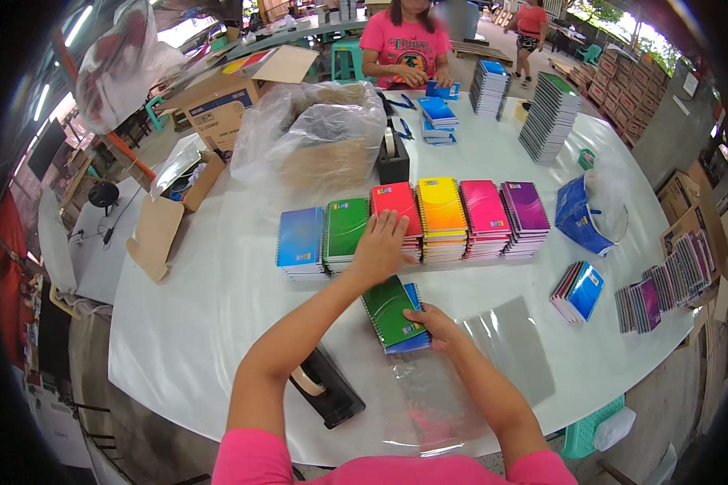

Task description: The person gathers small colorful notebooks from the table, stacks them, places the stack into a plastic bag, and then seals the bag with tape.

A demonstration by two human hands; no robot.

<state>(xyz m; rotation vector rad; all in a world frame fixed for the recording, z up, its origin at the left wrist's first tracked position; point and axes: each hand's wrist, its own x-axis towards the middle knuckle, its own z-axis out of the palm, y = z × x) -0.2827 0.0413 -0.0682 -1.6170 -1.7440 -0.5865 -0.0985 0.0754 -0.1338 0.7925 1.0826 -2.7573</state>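
Observation:
My left hand (383, 244) reaches over a row of spiral notebook stacks. Its fingers lie stretched on the top red notebook (392, 196), with the thumb by the stack's near edge. Closer to me, my right hand (438, 326) grips a green notebook (392, 311) and a blue notebook (412, 345) fanned beneath it, thumb on top. In the row, the blue stack (301, 237) and green stack (347, 226) stand left of the red one. To its right are the yellow stack (442, 206), the pink stack (485, 208) and the purple stack (525, 207).
Clear plastic sleeves (514, 343) lie at my right front, a black tape dispenser (328, 386) at my left. Beyond the row are another dispenser (392, 166) and a plastic-covered bundle (323, 162). A blue bag (582, 214) stands right. Across the table, a person (404, 48) handles blue notebooks.

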